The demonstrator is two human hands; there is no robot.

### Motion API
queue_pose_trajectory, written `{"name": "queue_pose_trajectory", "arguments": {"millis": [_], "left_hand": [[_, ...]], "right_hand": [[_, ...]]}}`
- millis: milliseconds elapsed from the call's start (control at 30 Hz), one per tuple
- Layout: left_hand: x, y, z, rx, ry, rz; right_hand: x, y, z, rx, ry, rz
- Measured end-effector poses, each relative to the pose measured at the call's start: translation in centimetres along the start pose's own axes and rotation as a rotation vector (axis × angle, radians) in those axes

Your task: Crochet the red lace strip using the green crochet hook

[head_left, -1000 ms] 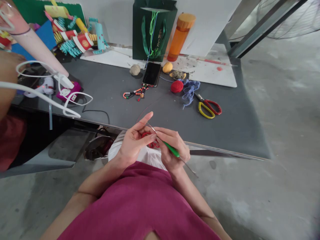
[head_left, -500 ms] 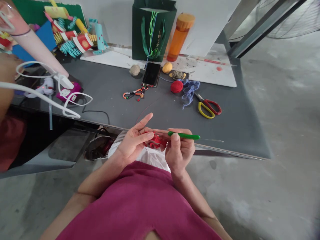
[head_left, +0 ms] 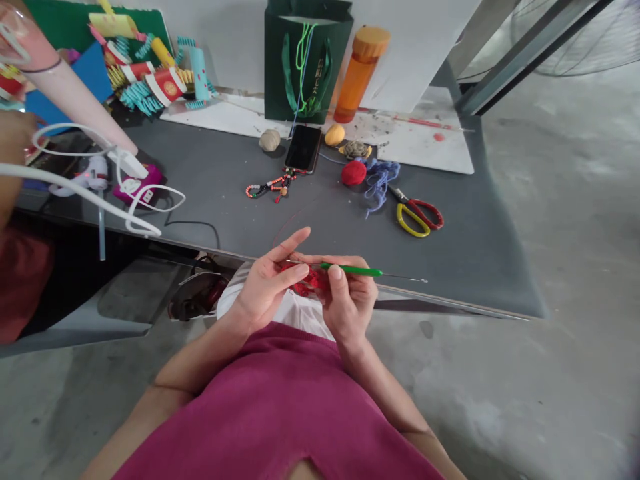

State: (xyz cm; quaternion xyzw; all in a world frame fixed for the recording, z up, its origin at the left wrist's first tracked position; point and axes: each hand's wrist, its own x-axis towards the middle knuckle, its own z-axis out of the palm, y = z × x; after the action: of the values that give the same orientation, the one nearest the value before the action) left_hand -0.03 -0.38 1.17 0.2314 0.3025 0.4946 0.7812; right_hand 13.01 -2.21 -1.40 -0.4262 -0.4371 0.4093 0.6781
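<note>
Just off the table's front edge, my left hand (head_left: 267,283) pinches a small piece of red crochet work (head_left: 306,283) between thumb and fingers, its index finger stretched out. My right hand (head_left: 351,293) grips a crochet hook with a green handle (head_left: 363,271), thumb on top. Its thin metal shaft sticks out to the right, and the other end points left to the red piece at my left fingers. Part of the crochet piece is hidden behind both hands. A thin strand of yarn runs from my left hand onto the table. The red yarn ball (head_left: 354,173) lies farther back.
On the grey table (head_left: 475,247) lie scissors (head_left: 419,213), blue yarn (head_left: 383,179), a phone (head_left: 303,148) with a beaded strap and small yarn balls. Behind stand a green paper bag (head_left: 307,73) and an orange bottle (head_left: 357,80). White cables (head_left: 90,190) and another person's arm (head_left: 13,153) are at left.
My right hand has moved left with the crochet hook, bringing the hook closer to my left fingers. My left hand has barely moved. The other person's arm at left has shifted.
</note>
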Motion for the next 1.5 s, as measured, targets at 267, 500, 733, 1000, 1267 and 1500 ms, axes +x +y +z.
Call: {"name": "queue_pose_trajectory", "arguments": {"millis": [267, 500, 733, 1000, 1267, 1500], "left_hand": [[0.1, -0.2, 0.1, -0.016, 0.054, 0.037], [0.1, 0.1, -0.3, -0.031, 0.049, -0.057], [0.2, 0.3, -0.8, -0.053, -0.002, -0.093], [0.1, 0.1, -0.2, -0.049, -0.044, -0.095], [0.1, -0.3, -0.1, -0.001, 0.062, 0.039], [0.0, -0.4, -0.2, -0.045, 0.037, 0.009]], "right_hand": [[0.2, 1.0, -1.1, -0.275, -0.13, -0.511], [-0.3, -0.2, -0.2, -0.193, 0.137, -0.162], [0.2, -0.3, -0.6, 0.005, 0.065, -0.002], [0.6, 0.3, 0.1, 0.197, -0.012, 0.142], [0.1, 0.3, -0.6, -0.115, -0.042, -0.211], [0.3, 1.2, -0.8, -0.241, -0.077, -0.547]]}}
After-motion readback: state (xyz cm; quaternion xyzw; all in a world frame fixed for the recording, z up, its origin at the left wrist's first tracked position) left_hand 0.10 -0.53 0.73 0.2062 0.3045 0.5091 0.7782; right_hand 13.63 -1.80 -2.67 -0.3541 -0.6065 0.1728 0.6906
